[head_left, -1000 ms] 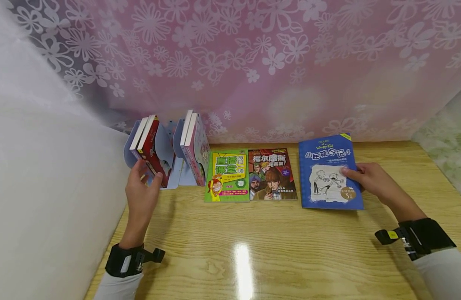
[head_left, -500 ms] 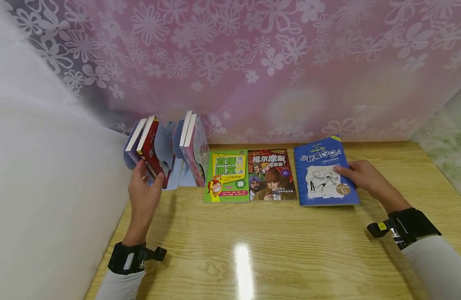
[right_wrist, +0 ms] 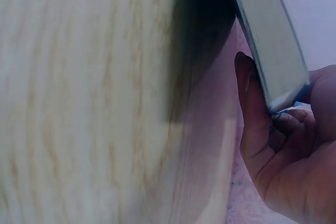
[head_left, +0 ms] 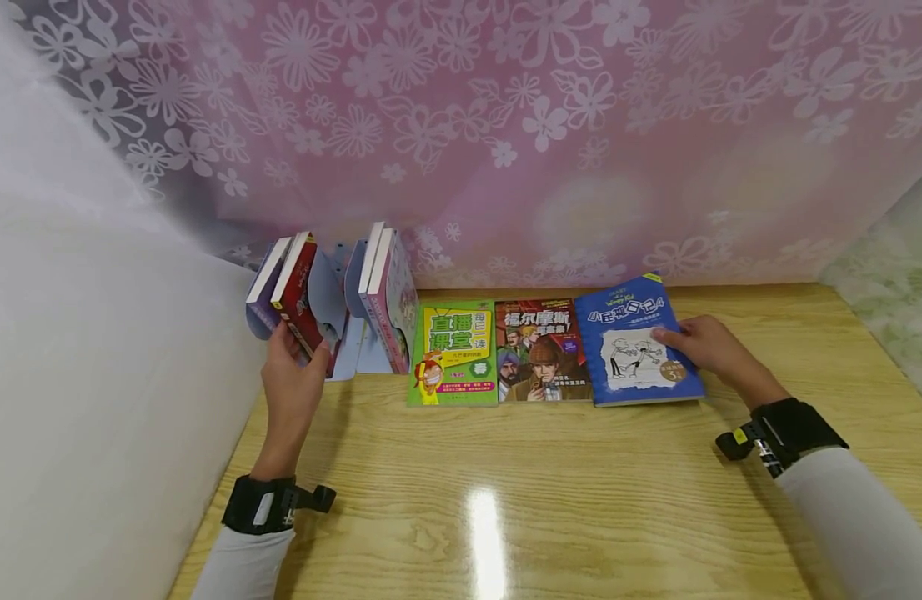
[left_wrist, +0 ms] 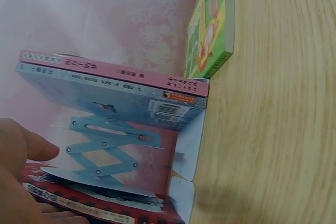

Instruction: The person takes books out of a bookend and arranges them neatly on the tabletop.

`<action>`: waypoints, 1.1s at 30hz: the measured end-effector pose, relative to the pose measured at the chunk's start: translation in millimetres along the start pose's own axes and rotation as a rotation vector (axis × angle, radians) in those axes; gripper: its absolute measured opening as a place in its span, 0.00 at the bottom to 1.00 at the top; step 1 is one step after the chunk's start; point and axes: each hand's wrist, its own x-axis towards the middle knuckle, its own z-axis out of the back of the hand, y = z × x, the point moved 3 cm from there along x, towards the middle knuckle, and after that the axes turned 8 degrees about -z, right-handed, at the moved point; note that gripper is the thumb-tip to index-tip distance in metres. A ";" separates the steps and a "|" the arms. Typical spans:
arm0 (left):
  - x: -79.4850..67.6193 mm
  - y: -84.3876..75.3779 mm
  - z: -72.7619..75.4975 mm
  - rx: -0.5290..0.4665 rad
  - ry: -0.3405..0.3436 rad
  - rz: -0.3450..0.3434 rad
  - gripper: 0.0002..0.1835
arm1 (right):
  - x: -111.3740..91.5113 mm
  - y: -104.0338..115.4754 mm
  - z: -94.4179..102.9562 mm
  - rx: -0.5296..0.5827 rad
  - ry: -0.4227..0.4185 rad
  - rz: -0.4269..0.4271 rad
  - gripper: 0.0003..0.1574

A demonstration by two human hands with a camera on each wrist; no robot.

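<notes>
My right hand (head_left: 709, 346) grips the right edge of a blue paperback book (head_left: 641, 342), thumb on the cover and fingers underneath. In the right wrist view the book's page block (right_wrist: 273, 40) lies between thumb and fingers, raised above the table. On the left, my left hand (head_left: 292, 379) holds a red book (head_left: 299, 304) by its spine, fingers on its left side and thumb on its right. The red book stands tilted in a light blue folding bookend (left_wrist: 105, 145), beside a purple book (head_left: 264, 292).
Two upright books, one with a pink spine (left_wrist: 115, 72), stand in the bookend's right section. A green book (head_left: 453, 354) and a detective-cover book (head_left: 545, 350) lie flat side by side on the wooden table (head_left: 401, 483). A pink floral curtain (head_left: 506, 167) hangs behind; a white wall (head_left: 93, 375) borders the left.
My right hand has brought the blue book leftward, up to the detective-cover book, turning it slightly. At the left, a wider gap shows between the purple and red books.
</notes>
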 end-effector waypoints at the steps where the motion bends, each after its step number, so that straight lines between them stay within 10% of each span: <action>1: 0.5 1.8 -1.1 0.000 0.000 0.002 0.36 | 0.9 -0.1 -0.2 -0.003 0.002 -0.006 0.42; 33: 17.1 29.1 -13.6 0.328 -0.065 0.028 0.21 | 10.1 4.9 -0.4 -0.330 -0.176 -0.034 0.36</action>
